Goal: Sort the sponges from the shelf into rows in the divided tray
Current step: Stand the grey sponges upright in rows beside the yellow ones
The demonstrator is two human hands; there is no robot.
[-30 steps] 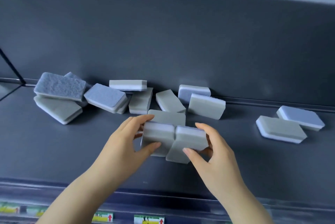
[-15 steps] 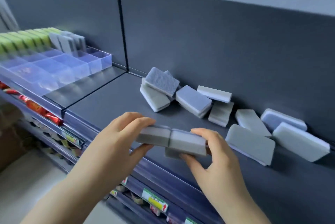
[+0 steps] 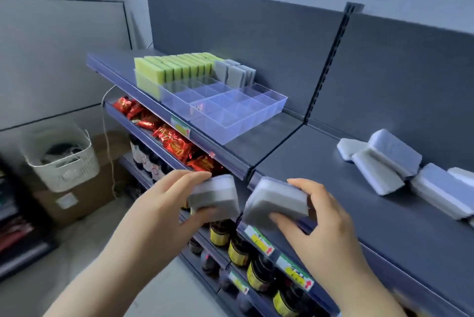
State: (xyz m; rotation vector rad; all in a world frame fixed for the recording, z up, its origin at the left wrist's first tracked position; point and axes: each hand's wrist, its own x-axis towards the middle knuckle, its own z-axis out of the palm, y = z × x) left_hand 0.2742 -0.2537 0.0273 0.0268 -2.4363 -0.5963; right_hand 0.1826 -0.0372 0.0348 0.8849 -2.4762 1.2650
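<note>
My left hand (image 3: 164,204) grips a grey-and-white sponge (image 3: 214,197) in front of the shelf edge. My right hand (image 3: 323,227) holds a second grey sponge (image 3: 278,201) just beside it; the two sponges are apart. The clear divided tray (image 3: 230,111) sits on the shelf to the upper left, with a row of yellow-green sponges (image 3: 174,66) along its back and a few grey sponges (image 3: 234,73) standing next to them. Several loose grey and blue-grey sponges (image 3: 384,160) lie on the shelf at the right.
Dark shelf surface (image 3: 320,163) with an upright divider post (image 3: 325,60). Red snack packets (image 3: 174,142) fill the shelf below, and dark jars with yellow labels (image 3: 238,250) stand lower. A white basket (image 3: 61,160) rests on a cardboard box at the left.
Both hands have lifted their sponges off the shelf and carried them left, past the front edge; the sponges separated. My view has swung left, bringing the tray into sight.
</note>
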